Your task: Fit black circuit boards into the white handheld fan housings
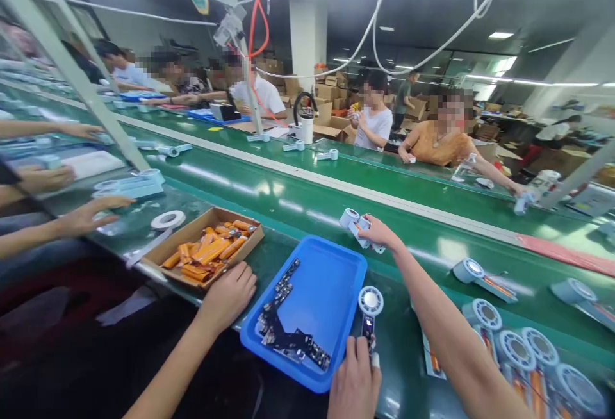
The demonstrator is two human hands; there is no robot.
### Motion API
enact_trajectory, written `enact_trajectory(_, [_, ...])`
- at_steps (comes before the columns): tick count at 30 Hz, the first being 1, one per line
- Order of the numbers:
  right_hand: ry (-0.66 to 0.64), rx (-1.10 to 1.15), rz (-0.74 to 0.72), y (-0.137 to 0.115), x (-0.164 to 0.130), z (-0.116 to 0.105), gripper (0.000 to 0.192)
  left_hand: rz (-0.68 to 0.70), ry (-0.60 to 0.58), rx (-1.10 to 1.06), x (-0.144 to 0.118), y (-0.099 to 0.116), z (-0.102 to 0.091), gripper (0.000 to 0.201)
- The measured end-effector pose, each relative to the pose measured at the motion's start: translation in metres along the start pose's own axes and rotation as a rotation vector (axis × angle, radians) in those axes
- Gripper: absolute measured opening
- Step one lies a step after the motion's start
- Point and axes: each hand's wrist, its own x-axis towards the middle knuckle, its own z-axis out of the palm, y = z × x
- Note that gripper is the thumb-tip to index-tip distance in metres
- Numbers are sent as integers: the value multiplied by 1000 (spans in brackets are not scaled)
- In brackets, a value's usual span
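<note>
In the head view, a small fan (369,309) beside the blue tray (331,265) on the worktop (288,198) is gripped by the right hand (354,377). The left hand (228,294) is laid at the cardboard box (192,230); its grip cannot be judged.

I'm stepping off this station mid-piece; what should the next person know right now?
Left hand: open, resting on the near corner of the cardboard box of orange cells.
Right hand: closed on the handle of an open fan shell, beside the blue tray.
Circuit boards lie along the tray's left side.
Another arm, seemingly a co-worker's, holds a fan over the belt.
Left: more open shells wait at right.
</note>
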Motion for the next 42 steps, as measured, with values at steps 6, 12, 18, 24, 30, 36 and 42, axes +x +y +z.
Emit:
enact_trajectory(6, [169, 225, 83, 45, -137, -2, 75, 184, 128, -42, 10, -41, 4, 68])
enact_trajectory(12, [351, 63, 198, 61, -219, 55, 75, 27, 113, -63, -43, 52, 91, 35])
enact_trajectory(18, [380, -311, 221, 90, -243, 76, 65, 10, 22, -4, -74, 112, 159, 26])
enact_trajectory(24, [515, -410, -1, 95, -276, 67, 41, 24, -1, 162, -75, 134, 163, 14])
enact_trajectory(30, [378, -531, 99, 67, -236, 85, 44, 89, 30, 212, -69, 137, 154, 13])
enact_trajectory(36, [406, -548, 67, 83, -268, 102, 48, 43, 6, 178, -70, 135, 156, 12])
enact_trajectory(42, [494, -315, -77, 75, -294, 78, 26, -80, -6, -17, -68, 138, 148, 22])
